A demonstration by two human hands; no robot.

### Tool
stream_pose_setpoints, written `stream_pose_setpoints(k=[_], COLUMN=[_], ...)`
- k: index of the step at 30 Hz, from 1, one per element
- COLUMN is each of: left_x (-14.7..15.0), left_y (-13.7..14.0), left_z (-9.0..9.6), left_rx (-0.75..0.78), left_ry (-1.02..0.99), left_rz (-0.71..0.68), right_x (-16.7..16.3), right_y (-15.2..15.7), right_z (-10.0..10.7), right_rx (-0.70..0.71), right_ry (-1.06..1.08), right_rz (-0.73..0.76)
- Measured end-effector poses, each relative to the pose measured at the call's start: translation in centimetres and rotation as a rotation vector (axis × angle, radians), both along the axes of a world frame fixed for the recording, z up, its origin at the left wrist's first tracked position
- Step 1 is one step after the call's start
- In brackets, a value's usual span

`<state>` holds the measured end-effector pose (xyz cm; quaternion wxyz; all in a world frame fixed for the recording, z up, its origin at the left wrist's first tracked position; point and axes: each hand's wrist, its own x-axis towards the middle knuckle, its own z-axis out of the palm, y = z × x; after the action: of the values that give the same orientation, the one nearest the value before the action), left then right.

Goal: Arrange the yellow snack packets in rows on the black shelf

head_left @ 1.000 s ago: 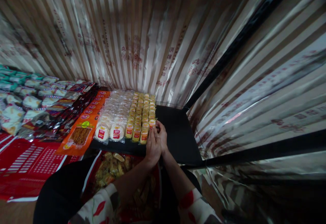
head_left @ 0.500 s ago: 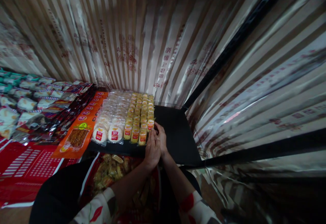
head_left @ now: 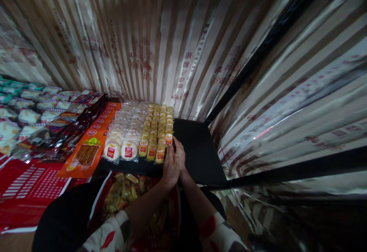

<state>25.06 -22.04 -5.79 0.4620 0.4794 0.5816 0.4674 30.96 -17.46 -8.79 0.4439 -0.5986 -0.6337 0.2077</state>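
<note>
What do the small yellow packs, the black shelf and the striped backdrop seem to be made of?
Small yellow packs: probably thin, shiny plastic film, from the glints and crinkled edges.
Black shelf: smooth and dark, perhaps painted metal or board; the dim light leaves it open.
Striped backdrop: glossy flexible sheeting, likely plastic, given its creases and bright streaks.

Right of the left hand [head_left: 171, 168] and right hand [head_left: 181, 154], the black shelf [head_left: 200, 149] offers a flat stretch a hand could cross, as far as a black metal post [head_left: 258, 61]. Striped curtains [head_left: 143, 34] close off the back. To the left, tight rows of yellow-wrapped snacks [head_left: 155, 130] block sideways passage at shelf level, with packaged round white crackers [head_left: 124, 133] just beside them; fingers could pass above both. Below the front edge, a red-edged bag [head_left: 97, 198] occupies the space under the forearms.
</note>
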Motion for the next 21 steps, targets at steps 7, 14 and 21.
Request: stream_pose_setpoints(k=[7, 14, 21], left_x=[-0.5, -1.1, -3.3], left_y=[-0.4, -1.7, -6.3], left_z=[1.3, 2.0, 2.6], left_rx=[0.020, -0.093, 0.067], left_ry=[-0.058, 0.057, 0.120], left_rz=[-0.009, -0.022, -0.074], right_x=[0.0, 0.3, -1.0], right_y=[0.0, -1.0, -6.7], right_z=[-0.3, 0.2, 1.7], right_rx=[-0.001, -0.025, 0.046], right_ry=[0.011, 0.066, 0.134], right_rz=[-0.027, -0.045, -0.129])
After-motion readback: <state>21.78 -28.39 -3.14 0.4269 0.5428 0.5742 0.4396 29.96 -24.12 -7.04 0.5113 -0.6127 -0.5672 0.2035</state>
